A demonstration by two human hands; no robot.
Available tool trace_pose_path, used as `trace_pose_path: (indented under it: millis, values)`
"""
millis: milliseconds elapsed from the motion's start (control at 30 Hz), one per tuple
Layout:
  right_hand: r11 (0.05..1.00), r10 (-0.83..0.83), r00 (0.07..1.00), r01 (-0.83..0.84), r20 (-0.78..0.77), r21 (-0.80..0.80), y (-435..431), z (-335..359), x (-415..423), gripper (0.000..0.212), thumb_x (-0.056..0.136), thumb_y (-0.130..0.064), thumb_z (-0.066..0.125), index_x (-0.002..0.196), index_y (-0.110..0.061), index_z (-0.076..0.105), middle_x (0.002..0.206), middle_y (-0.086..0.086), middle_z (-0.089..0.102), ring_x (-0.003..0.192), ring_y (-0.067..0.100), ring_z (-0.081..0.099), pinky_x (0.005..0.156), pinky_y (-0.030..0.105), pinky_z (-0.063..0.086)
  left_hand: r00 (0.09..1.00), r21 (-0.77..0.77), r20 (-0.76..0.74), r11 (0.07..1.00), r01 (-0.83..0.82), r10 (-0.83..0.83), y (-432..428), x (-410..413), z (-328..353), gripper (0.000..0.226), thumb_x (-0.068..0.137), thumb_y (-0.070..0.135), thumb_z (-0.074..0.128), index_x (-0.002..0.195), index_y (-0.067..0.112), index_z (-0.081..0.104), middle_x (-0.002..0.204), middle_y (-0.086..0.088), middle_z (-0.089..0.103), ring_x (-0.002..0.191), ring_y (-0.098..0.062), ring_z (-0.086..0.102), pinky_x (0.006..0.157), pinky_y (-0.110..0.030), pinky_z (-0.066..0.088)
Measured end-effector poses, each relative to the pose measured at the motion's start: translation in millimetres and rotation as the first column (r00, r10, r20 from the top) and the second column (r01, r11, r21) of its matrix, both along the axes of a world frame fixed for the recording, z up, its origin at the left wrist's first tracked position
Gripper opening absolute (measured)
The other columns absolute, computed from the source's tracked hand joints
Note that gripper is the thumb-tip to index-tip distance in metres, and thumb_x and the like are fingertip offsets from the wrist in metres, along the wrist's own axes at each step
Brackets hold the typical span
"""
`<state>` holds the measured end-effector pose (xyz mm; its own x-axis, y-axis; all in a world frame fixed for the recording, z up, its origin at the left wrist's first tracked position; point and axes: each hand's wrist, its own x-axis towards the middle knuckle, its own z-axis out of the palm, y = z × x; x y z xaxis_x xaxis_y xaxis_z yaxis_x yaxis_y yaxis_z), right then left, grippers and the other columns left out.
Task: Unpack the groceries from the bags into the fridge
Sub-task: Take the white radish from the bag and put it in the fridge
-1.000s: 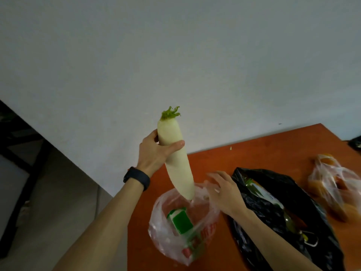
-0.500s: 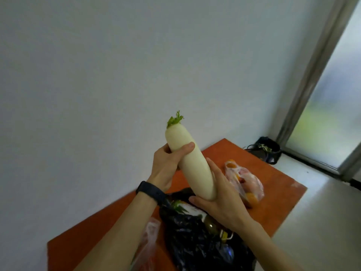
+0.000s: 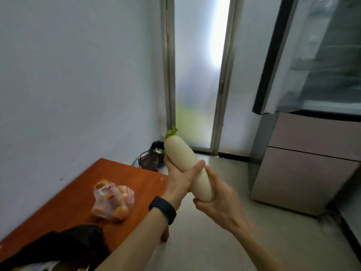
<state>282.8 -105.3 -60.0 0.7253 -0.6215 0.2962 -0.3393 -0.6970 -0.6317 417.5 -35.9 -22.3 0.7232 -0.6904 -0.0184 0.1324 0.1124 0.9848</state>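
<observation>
Both hands wrapped around long white daikon radish in mid-air past the orange wooden worktop right edge: left hand mid-shaft, right hand cupping blunt lower end. Long axis tilted, green leafy top pointing up-left. Bare floor between worktop and grey fridge, upper door open

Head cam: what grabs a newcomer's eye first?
The long white daikon at centre frame, gripped by both hands: left hand around its middle, right hand cupping the lower end. Next, the fridge at right with its upper door open, and the orange table lower left.
</observation>
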Motion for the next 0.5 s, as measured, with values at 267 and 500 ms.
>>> trace_pose_path:
  millis: [267,500]
  values:
    - [0.973,-0.221,0.975,0.220,-0.008,-0.066,-135.2,-4.1,-109.5,0.103,0.072,-0.070,0.068,0.150,-0.055,0.002,0.136,-0.016,0.048,0.105,0.007,0.056,0.086,0.036,0.056,0.988,-0.026,0.037,0.988,0.152,-0.151,-171.2,-83.2,4.1,0.100,0.068,0.037,0.088,0.142,0.046,0.020,0.123,0.001,0.053,0.105,-0.024,0.062,0.081,-0.054,0.059]
    - [0.893,-0.437,0.896,0.443,0.078,-0.078,-244.6,-7.6,-159.5,0.091,0.073,-0.077,0.060,0.150,-0.055,0.016,0.127,-0.018,0.058,0.100,0.005,0.061,0.080,0.035,0.056,0.959,-0.036,-0.004,0.959,0.281,-0.282,-314.3,-115.6,17.2,0.100,0.063,0.043,0.087,0.141,0.042,0.025,0.123,0.003,0.056,0.104,-0.022,0.064,0.073,-0.053,0.061]
